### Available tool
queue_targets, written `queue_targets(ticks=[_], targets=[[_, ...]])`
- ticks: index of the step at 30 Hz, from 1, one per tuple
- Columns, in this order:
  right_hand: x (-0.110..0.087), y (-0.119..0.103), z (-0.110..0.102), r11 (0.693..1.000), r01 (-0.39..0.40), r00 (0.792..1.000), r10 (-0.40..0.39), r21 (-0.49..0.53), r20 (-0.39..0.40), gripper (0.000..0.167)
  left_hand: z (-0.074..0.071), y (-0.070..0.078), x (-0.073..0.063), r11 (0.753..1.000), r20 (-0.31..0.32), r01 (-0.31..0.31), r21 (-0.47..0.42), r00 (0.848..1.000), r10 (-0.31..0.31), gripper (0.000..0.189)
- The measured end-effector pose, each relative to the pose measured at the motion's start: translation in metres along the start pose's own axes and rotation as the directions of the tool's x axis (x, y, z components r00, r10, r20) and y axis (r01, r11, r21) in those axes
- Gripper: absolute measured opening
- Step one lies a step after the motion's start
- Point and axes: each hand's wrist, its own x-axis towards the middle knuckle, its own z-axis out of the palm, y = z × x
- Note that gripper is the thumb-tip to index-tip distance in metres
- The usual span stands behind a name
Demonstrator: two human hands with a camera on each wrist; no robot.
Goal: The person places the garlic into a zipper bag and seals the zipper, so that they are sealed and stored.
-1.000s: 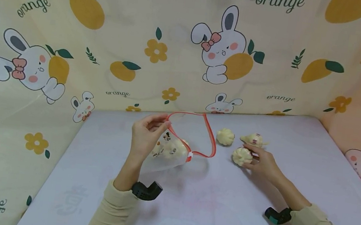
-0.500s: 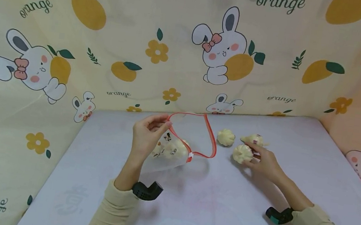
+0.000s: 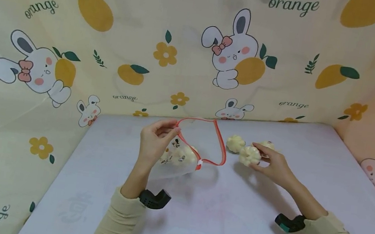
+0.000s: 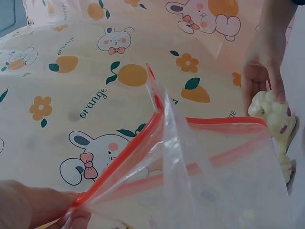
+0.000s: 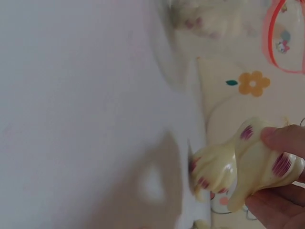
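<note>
My left hand [image 3: 156, 140] pinches the red rim of a clear zip bag [image 3: 177, 169]; the bag's mouth gapes to the right. Pale garlic bulbs show through its printed plastic. My right hand [image 3: 275, 167] grips a cream garlic bulb [image 3: 249, 156] between thumb and fingers, raised over the table with its shadow below. Purple streaks mark this bulb in the right wrist view, where a second garlic bulb [image 5: 213, 167] shows behind it. Another loose bulb [image 3: 235, 143] lies between the held one and the bag. One more bulb [image 3: 269, 144] is partly hidden behind my right fingers.
The white table [image 3: 195, 221] meets a cream cloth wall [image 3: 182, 21] printed with rabbits and oranges right behind the bulbs. Black wrist cameras sit on the left wrist [image 3: 155, 199] and the right wrist [image 3: 290, 223].
My right hand has lifted the garlic bulb off the table and carried it slightly left and away, toward the bag. The left hand keeps its pinch on the bag's rim.
</note>
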Motion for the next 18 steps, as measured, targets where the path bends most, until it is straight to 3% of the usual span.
queue_targets(ticks=[11, 18], targets=[[0.006, -0.022, -0.004, 0.994, 0.106, 0.993, -0.106, 0.014, -0.054, 0.065, 0.001, -0.002, 0.000, 0.999, -0.010, 0.030, 0.029, 1.000, -0.030, 0.026], [0.009, -0.036, -0.011, 0.998, 0.054, 0.998, -0.054, 0.028, -0.020, 0.067, 0.002, -0.002, 0.001, 1.000, -0.010, 0.025, 0.018, 1.000, -0.025, 0.025]])
